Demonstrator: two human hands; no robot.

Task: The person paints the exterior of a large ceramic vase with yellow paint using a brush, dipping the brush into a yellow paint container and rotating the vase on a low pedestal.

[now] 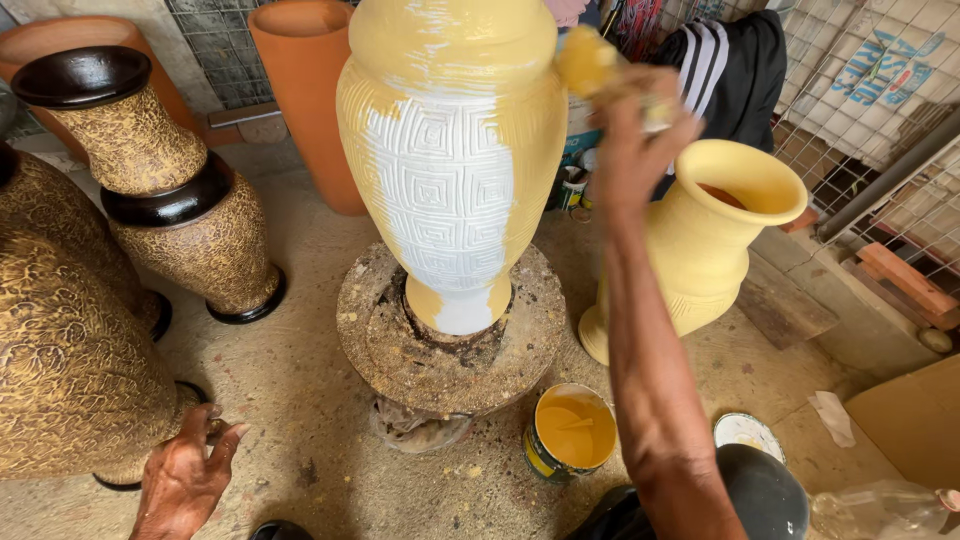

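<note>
A tall white vase with a raised square pattern stands on a round crusted turntable. Yellow paint covers its top and both sides; the front stays white. My right hand is raised beside the vase's upper right shoulder, shut on a paint-soaked yellow sponge that touches the vase. My left hand rests on the ground at the lower left, fingers spread, close to a gold-textured vase. An open can of yellow paint sits on the floor under my right arm.
A fully yellow vase stands to the right. Gold and black textured vases crowd the left. Terracotta pots stand behind. A can lid, a plastic bottle, cardboard and wire mesh lie at the right.
</note>
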